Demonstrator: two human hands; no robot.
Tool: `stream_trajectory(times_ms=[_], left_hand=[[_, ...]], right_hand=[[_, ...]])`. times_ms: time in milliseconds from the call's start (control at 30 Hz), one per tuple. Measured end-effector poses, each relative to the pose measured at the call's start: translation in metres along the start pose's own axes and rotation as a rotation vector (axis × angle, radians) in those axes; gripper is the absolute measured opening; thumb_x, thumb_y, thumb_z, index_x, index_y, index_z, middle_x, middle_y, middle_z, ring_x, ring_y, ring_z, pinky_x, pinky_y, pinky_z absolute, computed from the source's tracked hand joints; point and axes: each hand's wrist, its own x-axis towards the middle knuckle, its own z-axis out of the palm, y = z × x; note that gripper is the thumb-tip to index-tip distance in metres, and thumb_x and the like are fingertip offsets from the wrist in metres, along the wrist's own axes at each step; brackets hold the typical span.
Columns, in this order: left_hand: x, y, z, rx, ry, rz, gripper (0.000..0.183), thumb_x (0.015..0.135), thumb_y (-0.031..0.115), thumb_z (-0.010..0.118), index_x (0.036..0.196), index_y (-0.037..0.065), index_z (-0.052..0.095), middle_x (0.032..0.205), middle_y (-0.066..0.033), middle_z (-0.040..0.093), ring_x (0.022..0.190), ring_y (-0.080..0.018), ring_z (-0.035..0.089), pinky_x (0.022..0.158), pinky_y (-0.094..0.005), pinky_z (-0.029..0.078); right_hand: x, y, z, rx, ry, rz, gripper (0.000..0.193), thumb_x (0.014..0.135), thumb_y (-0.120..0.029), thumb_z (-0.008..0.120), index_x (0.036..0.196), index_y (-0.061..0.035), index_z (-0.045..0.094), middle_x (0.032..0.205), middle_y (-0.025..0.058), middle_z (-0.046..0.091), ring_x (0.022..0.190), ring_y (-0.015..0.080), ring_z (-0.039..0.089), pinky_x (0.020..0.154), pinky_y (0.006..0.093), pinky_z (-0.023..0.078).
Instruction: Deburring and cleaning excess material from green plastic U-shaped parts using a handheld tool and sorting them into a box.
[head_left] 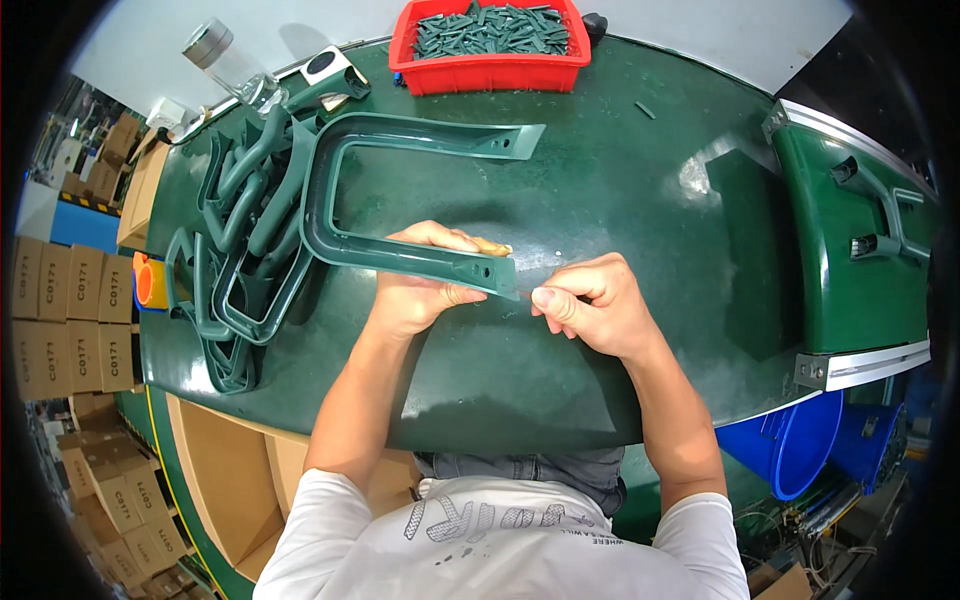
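Note:
My left hand [412, 285] grips a dark green U-shaped plastic handle [325, 185] near the end of its lower arm, thumb in front and fingers behind. Something yellowish covers one fingertip of that hand. The handle's open side faces right, and each end has small holes. Just right of the lower end, my right hand [597, 305] is closed with thumb and forefinger pinched together. Whatever sits in that pinch, if anything, is too small to make out. A heap of similar green handles [262, 190] lies to the left, behind and beside the held one.
A red bin [490, 74] of small green pieces stands at the far edge of the green table [640, 200]. A glass bottle [235, 70] is at back left. On the right, a green conveyor [840, 290] carries another handle. Blue bins [785, 445] stand below; cartons [70, 310] are stacked left.

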Motion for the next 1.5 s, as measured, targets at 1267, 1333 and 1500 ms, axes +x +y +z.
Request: stream_trajectory(times_ms=[1267,1333,1500], left_hand=[[-0.006,-0.001,0.025,-0.164,-0.088,-0.049,0.042,0.062,0.015,0.084,0.093,0.005,0.057,0.085,-0.0191,0.067,0.08,-0.0297,0.067,0.071,-0.0401,0.054],[-0.006,-0.001,0.025,-0.161,-0.105,-0.052,0.042,0.062,0.015,0.084,0.093,0.005,0.057,0.085,-0.0195,0.067,0.079,-0.0299,0.067,0.07,-0.0396,0.054],[-0.007,-0.001,0.026,-0.146,-0.15,-0.055,0.043,0.062,0.016,0.084,0.094,0.004,0.057,0.084,-0.0201,0.067,0.079,-0.0305,0.067,0.07,-0.0399,0.054]], right_hand=[[0.01,0.02,-0.014,-0.336,0.74,-0.334,0.013,0.078,-0.012,0.072,0.084,-0.0002,0.069,0.064,0.0056,0.059,0.056,0.013,0.052,0.05,0.0258,0.04],[0.01,0.021,-0.015,-0.369,0.784,-0.366,0.013,0.078,-0.012,0.072,0.084,-0.0005,0.069,0.063,0.0055,0.059,0.055,0.0134,0.052,0.05,0.026,0.04],[0.01,0.021,-0.02,-0.403,0.873,-0.338,0.013,0.079,-0.013,0.071,0.083,-0.0011,0.068,0.062,0.0052,0.058,0.054,0.0142,0.052,0.05,0.0266,0.04]])
